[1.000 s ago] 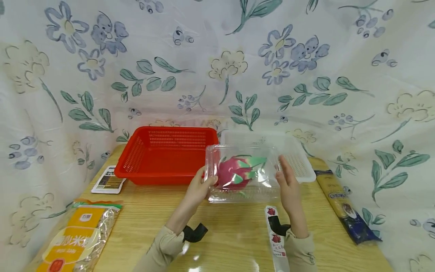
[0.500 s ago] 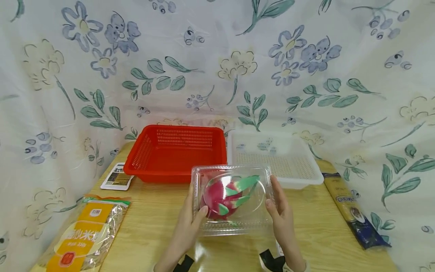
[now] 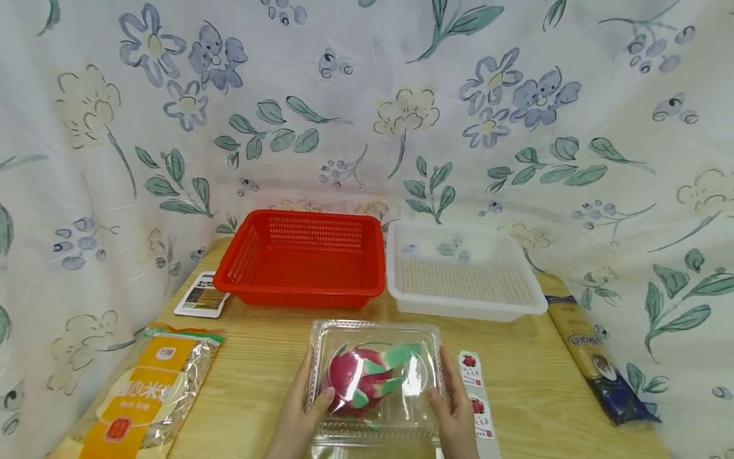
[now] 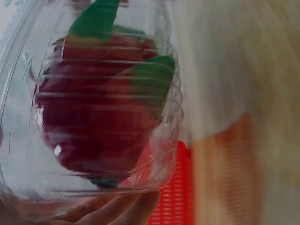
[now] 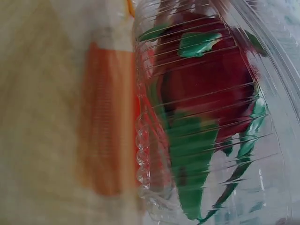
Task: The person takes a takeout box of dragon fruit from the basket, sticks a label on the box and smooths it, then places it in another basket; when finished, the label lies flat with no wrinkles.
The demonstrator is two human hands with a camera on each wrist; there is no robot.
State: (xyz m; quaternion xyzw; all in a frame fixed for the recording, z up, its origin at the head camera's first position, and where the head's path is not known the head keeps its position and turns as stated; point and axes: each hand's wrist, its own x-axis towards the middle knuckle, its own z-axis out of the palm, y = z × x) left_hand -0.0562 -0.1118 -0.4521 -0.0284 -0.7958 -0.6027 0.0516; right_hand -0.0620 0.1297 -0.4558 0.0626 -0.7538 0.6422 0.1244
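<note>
A clear plastic clamshell box (image 3: 401, 408) with its lid down holds a pink dragon fruit (image 3: 358, 376) with green-tipped scales. My left hand (image 3: 301, 408) grips the box's left side, thumb over the near left corner; its fingers (image 4: 112, 211) curl against the box in the left wrist view. On the opposite side my right hand (image 3: 457, 408) holds the box between thumb and fingers. The dragon fruit (image 5: 206, 79) shows through the ribbed wall in the right wrist view, where the hand is out of sight. Right of that hand lies a strip of dragon fruit stickers (image 3: 477, 401).
A red basket (image 3: 304, 296) and a white basket (image 3: 467, 306) stand side by side at the back of the wooden table (image 3: 252, 376). At left lie a flat white packet (image 3: 202, 295) and a yellow grain bag (image 3: 134, 395). A pasta packet (image 3: 599, 363) lies at right.
Both hands have brought the box with the dragon fruit down and towards me, away from the baskets. The sticker strip, mostly covered half a second ago, shows again. The head view has shifted slightly.
</note>
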